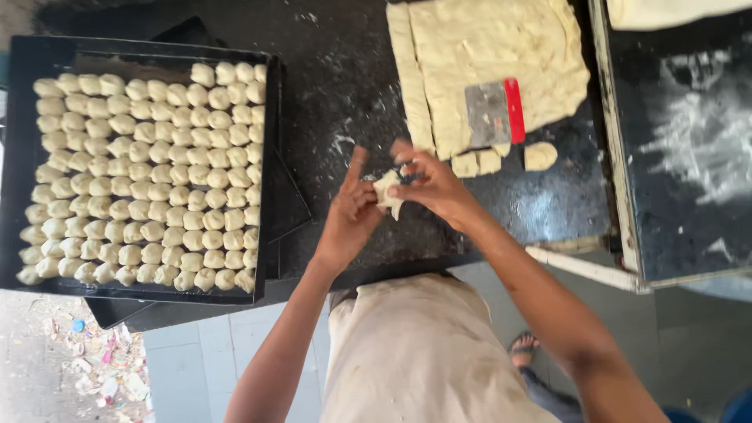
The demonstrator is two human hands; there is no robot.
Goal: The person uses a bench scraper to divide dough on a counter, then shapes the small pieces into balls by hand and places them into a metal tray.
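Dark and dusted with flour, the desk (345, 86) carries everything in reach of the person standing at it. Both hands meet just above its near edge: the left hand (350, 215) and the right hand (433, 185) share one small dough piece (388, 193), the right hand's fingertips pinching it from the side while the left hand cups it with the index finger raised. Each grip is therefore closed on the dough, not spread.

Behind the hands lies a large flat dough sheet (486, 55), partly cut into strips, with a metal scraper (493, 112) with a red handle resting on it. A few cut squares (476, 163) sit just beside the sheet's near edge, close to the right hand. Well to the left, a black tray (23, 157) is almost filled with neat rows of shaped dough balls (149, 176); only a little of its far left corner is bare.

Judging from the balls already set down, shaping this piece well seems to call for light, even pressure: tucking the cut corners under with the fingertips while the other palm turns it, so the top comes out smooth and the seam is hidden. Squeezing too hard would likely flatten or tear so small a piece, and its size should match its neighbours on the tray.
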